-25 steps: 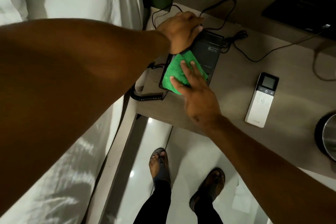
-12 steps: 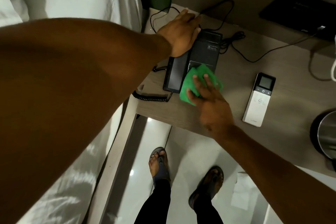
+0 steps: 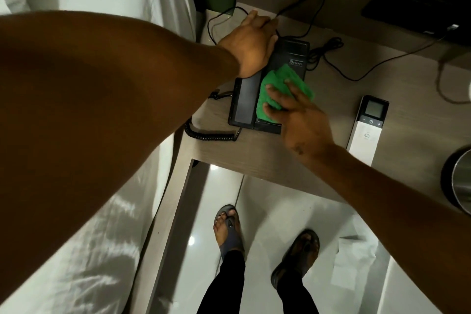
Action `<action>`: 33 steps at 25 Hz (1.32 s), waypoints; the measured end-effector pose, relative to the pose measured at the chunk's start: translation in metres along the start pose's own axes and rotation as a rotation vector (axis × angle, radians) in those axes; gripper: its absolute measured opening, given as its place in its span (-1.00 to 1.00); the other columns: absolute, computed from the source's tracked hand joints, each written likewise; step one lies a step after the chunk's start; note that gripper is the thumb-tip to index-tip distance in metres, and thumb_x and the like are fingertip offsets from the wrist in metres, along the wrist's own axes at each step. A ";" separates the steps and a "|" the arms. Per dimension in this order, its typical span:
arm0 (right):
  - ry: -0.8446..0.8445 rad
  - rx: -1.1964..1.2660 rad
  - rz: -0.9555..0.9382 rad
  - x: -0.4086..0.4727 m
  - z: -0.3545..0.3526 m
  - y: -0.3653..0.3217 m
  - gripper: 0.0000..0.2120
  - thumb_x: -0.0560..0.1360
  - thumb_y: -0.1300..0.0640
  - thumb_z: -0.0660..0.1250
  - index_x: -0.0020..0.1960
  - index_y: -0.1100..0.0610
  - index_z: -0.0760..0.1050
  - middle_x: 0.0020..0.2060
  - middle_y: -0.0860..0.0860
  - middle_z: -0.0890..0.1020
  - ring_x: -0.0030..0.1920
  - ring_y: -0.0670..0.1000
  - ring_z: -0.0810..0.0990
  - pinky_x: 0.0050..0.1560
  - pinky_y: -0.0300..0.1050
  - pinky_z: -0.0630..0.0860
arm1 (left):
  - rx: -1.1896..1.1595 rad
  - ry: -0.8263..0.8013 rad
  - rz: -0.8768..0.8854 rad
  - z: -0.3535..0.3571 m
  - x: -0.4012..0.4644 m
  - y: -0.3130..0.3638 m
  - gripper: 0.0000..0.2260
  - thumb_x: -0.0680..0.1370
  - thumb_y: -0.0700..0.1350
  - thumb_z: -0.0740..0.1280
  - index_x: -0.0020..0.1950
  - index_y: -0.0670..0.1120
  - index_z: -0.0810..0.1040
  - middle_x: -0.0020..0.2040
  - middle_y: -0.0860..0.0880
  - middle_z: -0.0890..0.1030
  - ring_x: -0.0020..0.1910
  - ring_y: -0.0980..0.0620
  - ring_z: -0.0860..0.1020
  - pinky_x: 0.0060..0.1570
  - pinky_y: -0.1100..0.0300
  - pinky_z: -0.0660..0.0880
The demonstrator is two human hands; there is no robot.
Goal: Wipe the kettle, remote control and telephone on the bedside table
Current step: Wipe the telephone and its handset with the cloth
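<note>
A person's right hand [image 3: 298, 112] is pressing a green cloth [image 3: 283, 89] flat, fingers spread, onto the black telephone [image 3: 288, 58] on the table [image 3: 254, 153], while the left hand [image 3: 251, 43] is lying open across its upper left corner, partly hiding it. One white remote control [image 3: 367, 130] is lying well to the right. The steel kettle [image 3: 458, 178] is cut off at the frame edge.

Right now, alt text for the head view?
Seen from above, the right hand presses a green cloth onto a black telephone on a wooden bedside table, while the left hand steadies the phone's far end. A white remote control lies to the right, with a metal kettle at the frame edge.
</note>
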State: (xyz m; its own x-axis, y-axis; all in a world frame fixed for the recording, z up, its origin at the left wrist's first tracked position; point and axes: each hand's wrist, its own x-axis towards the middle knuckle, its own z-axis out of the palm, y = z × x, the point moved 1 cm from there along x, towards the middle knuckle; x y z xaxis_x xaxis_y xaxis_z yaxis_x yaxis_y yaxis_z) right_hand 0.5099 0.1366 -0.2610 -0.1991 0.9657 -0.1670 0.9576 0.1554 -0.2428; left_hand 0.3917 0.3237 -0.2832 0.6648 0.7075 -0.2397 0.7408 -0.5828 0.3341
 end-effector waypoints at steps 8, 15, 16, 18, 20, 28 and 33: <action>-0.218 -0.054 -0.056 0.015 -0.020 0.010 -0.50 0.49 0.27 0.27 0.36 -0.11 0.38 0.53 -0.09 0.14 0.53 0.12 0.02 0.33 0.23 0.38 | 0.043 -0.015 0.008 -0.002 0.000 0.003 -0.44 0.62 0.06 -0.08 0.53 -0.21 0.22 0.47 -0.24 0.37 0.51 -0.30 0.22 0.53 -0.10 0.13; 0.015 -0.033 -0.113 -0.072 0.043 -0.037 -0.46 0.30 0.25 0.23 0.27 0.03 0.48 0.40 0.11 0.41 0.41 0.35 0.26 0.20 0.43 0.40 | -0.016 -0.010 0.003 -0.005 -0.004 0.006 -0.51 0.66 0.01 -0.01 0.55 -0.18 0.18 0.52 -0.23 0.31 0.56 -0.25 0.14 0.54 -0.04 0.10; 0.004 -0.008 -0.057 -0.076 0.047 -0.045 -0.46 0.30 0.24 0.23 0.27 0.03 0.49 0.40 0.12 0.42 0.41 0.35 0.27 0.21 0.43 0.40 | -0.020 -0.010 0.004 -0.005 -0.004 0.005 -0.50 0.65 0.02 -0.01 0.54 -0.18 0.19 0.51 -0.23 0.31 0.56 -0.25 0.14 0.54 -0.05 0.11; -0.022 0.058 0.065 -0.073 0.055 -0.068 -0.50 0.34 0.24 0.19 0.26 0.04 0.50 0.38 0.12 0.45 0.39 0.35 0.30 0.17 0.39 0.45 | -0.025 -0.020 0.009 -0.004 -0.004 0.005 -0.49 0.64 0.03 -0.02 0.55 -0.17 0.19 0.51 -0.23 0.31 0.56 -0.26 0.14 0.54 -0.07 0.11; -0.044 0.101 0.094 -0.064 0.059 -0.092 -0.51 0.34 0.25 0.13 0.22 0.06 0.53 0.35 0.13 0.49 0.37 0.35 0.35 0.08 0.35 0.54 | -0.021 -0.027 0.011 -0.005 -0.005 0.006 -0.51 0.65 0.02 -0.02 0.54 -0.17 0.19 0.51 -0.23 0.31 0.56 -0.26 0.13 0.54 -0.05 0.10; 0.131 0.394 0.431 -0.094 0.016 -0.036 -0.37 0.32 0.44 0.36 0.31 0.01 0.45 0.45 0.04 0.33 0.43 0.27 0.29 0.07 0.26 0.58 | -0.012 -0.018 0.003 -0.007 -0.007 0.007 -0.53 0.67 0.00 -0.01 0.55 -0.16 0.18 0.53 -0.22 0.29 0.57 -0.24 0.11 0.53 0.00 0.06; 0.242 0.330 0.454 0.025 -0.021 -0.008 -0.39 0.41 0.45 0.27 0.35 -0.03 0.39 0.50 0.06 0.24 0.49 0.25 0.13 0.21 0.30 0.49 | -0.010 -0.022 0.003 -0.006 -0.005 0.006 -0.52 0.67 0.01 -0.01 0.55 -0.17 0.18 0.52 -0.24 0.29 0.56 -0.25 0.12 0.54 -0.02 0.07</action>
State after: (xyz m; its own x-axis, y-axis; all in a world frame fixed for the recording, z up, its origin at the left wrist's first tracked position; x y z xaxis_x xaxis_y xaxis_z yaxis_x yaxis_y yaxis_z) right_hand 0.5019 0.1643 -0.2436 0.3044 0.9461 -0.1104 0.8129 -0.3184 -0.4877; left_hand 0.3924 0.3188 -0.2746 0.6690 0.6968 -0.2587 0.7378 -0.5806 0.3443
